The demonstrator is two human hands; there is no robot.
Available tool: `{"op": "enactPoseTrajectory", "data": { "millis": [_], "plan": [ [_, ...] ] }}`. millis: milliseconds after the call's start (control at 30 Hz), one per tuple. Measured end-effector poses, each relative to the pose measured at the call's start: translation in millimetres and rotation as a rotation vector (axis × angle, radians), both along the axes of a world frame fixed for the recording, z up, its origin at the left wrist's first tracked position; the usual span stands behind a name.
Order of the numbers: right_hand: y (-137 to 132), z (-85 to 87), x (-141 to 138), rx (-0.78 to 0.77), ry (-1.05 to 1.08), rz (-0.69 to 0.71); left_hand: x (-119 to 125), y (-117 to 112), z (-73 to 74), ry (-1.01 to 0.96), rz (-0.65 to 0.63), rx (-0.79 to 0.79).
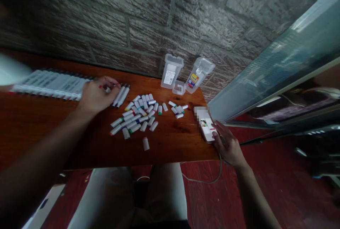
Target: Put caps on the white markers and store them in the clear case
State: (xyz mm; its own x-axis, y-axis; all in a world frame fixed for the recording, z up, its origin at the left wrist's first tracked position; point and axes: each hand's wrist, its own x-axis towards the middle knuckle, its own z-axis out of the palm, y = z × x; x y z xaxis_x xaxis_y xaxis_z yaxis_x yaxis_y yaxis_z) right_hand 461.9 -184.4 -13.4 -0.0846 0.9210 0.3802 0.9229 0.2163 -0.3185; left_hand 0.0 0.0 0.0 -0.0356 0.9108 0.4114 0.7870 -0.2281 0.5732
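My left hand (96, 94) rests on the wooden table (32, 129) with its fingers curled round a marker (107, 88) with a red end. It sits at the right end of a long row of markers (50, 84), next to three more markers (120, 95). My right hand (227, 145) lies at the table's right edge, fingers spread, its fingertips touching a white phone (207, 128) with a lit screen. A cable (209, 179) hangs from under that hand.
A heap of white marker caps (139, 115) with coloured ends lies mid-table, and a smaller group (177, 110) nearer the phone. Two clear plastic boxes (172, 71) (199, 74) stand against the stone wall. A glass pane runs along the right. My knees show below the table edge.
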Motion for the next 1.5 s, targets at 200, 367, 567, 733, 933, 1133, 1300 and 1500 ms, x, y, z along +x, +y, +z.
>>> {"op": "enactPoseTrajectory", "data": {
  "millis": [200, 367, 567, 733, 933, 1133, 1300, 1500],
  "plan": [
    [-2.9, -2.0, -15.9, 0.036, 0.026, -0.088, -1.0, 4.0, -3.5, -0.029, -0.040, 0.045],
    [2.8, -23.8, -22.3, 0.099, -0.076, -0.149, -2.1, 6.3, -8.6, -0.025, -0.035, 0.026],
    [14.8, -23.5, -29.1, 0.169, -0.134, -0.207, -2.8, 7.0, -14.6, 0.042, -0.059, 0.017],
    [71.8, 18.6, -104.5, 0.165, -0.035, 0.094, -6.6, 6.6, -13.5, 0.051, -0.062, 0.048],
    [165.3, 39.6, -214.8, -0.028, 0.047, 0.191, -20.5, 5.5, -7.3, 0.079, 0.003, 0.055],
    [181.0, 8.5, -221.6, 0.016, 0.100, 0.250, -16.3, 6.3, -11.8, 0.126, -0.089, 0.016],
    [182.6, 1.2, -209.1, -0.029, 0.133, 0.244, -12.1, 8.5, -16.5, 0.133, -0.148, 0.045],
    [182.2, 7.7, -208.9, -0.084, 0.165, 0.304, -9.5, 3.9, -13.0, 0.051, -0.231, 0.089]
  ]
}}
